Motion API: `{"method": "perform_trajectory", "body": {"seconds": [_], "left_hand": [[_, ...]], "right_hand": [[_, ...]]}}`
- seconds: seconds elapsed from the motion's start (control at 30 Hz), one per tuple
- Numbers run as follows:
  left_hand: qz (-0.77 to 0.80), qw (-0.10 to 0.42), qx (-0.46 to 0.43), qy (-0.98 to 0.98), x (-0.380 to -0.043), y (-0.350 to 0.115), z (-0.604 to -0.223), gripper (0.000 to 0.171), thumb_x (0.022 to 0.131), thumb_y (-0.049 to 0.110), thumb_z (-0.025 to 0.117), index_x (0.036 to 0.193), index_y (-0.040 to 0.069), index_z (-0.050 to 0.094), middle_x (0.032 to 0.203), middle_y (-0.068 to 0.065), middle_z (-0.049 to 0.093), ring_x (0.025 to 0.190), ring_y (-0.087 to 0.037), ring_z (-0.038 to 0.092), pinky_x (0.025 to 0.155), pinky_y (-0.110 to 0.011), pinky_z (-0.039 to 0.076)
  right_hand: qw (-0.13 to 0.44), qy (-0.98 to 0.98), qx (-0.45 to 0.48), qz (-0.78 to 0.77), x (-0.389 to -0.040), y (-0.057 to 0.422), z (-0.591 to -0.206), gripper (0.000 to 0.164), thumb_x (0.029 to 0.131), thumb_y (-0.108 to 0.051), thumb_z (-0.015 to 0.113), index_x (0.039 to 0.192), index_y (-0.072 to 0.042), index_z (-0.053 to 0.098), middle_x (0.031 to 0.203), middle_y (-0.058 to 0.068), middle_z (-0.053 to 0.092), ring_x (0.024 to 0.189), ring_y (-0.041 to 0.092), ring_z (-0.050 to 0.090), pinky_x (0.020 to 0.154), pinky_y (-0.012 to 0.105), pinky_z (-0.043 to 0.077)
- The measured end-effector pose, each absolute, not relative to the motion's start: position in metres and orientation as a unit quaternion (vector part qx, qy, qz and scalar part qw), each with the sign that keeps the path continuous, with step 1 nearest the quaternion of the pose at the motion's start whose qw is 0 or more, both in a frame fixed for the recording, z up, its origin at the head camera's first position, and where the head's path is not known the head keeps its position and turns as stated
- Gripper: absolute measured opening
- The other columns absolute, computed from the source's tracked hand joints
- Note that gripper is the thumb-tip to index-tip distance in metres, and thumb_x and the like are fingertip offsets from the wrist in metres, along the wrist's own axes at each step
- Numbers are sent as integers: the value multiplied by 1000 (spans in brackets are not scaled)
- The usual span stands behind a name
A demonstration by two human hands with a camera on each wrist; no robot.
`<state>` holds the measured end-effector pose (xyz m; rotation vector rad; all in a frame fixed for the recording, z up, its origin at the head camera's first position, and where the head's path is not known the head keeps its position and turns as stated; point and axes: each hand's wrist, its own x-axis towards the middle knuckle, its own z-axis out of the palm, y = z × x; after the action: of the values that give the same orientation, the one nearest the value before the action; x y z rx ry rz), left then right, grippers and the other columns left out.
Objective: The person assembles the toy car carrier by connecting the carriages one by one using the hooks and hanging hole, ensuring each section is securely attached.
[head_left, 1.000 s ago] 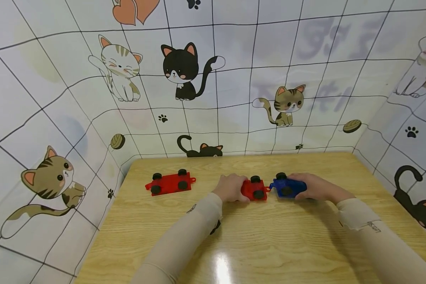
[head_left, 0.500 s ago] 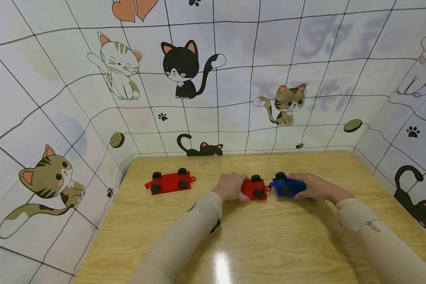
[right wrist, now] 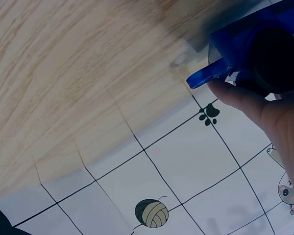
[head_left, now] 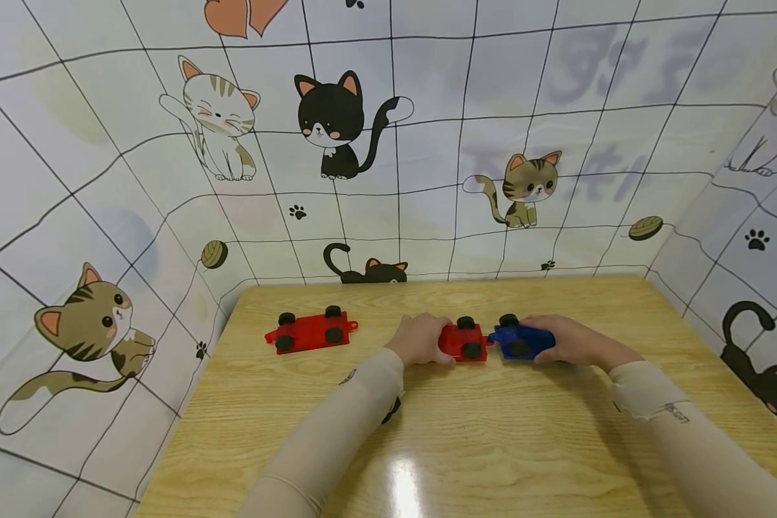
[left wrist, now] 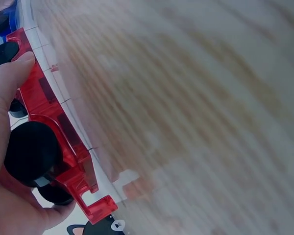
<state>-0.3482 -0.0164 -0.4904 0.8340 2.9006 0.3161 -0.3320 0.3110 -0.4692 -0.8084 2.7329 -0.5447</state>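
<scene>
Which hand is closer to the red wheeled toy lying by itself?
The left hand: it grips another red toy, to the right of the lone red toy. The right hand is farther right, holding the blue toy.

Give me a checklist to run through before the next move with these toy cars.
1. Left hand gripping the held red car: ok.
2. Right hand gripping the blue car: ok.
3. Both held cars the same way up: ok, wheels facing up.
4. Couplers between them locked: cannot tell; they meet in the head view, but the join is too small to judge.
5. Loose red car joined to the others: not ok, it lies apart at the left.
</scene>
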Motion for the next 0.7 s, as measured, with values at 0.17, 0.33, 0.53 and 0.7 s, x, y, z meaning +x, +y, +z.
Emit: {"method": "perform_trajectory", "body": {"seconds": [0.17, 0.33, 0.53, 0.7], "left_hand": [[104, 47, 276, 954, -349, -17, -489, 74, 79, 58, 80, 140, 22, 60, 111, 9, 70, 104, -14, 58, 89, -45, 43], [102, 55, 272, 955, -348, -17, -485, 75, 79, 58, 79, 142, 22, 58, 115, 8, 70, 107, -15, 58, 92, -47, 43], [100, 57, 273, 955, -348, -19, -485, 76, 80, 59, 79, 143, 22, 57, 118, 8, 69, 109, -15, 59, 91, -46, 44], [101, 57, 274, 955, -347, -22, -488, 75, 80, 59, 78, 142, 24, 57, 117, 10, 68, 108, -13, 58, 89, -42, 43]], "right_hand": [[118, 936, -274, -185, -332, 310, -467, 80, 84, -24, 84, 148, 7, 46, 150, 36, 39, 136, 57, 36, 107, 68, 33], [115, 937, -275, -184, -330, 310, -467, 80, 84, -24, 84, 148, 7, 46, 150, 36, 40, 136, 57, 36, 106, 68, 33], [115, 937, -276, -181, -329, 308, -468, 80, 85, -26, 83, 148, 6, 46, 149, 36, 41, 136, 57, 36, 106, 68, 33], [118, 937, -275, -180, -328, 306, -469, 80, 85, -28, 83, 148, 4, 46, 150, 35, 41, 137, 57, 36, 106, 68, 33]]}}
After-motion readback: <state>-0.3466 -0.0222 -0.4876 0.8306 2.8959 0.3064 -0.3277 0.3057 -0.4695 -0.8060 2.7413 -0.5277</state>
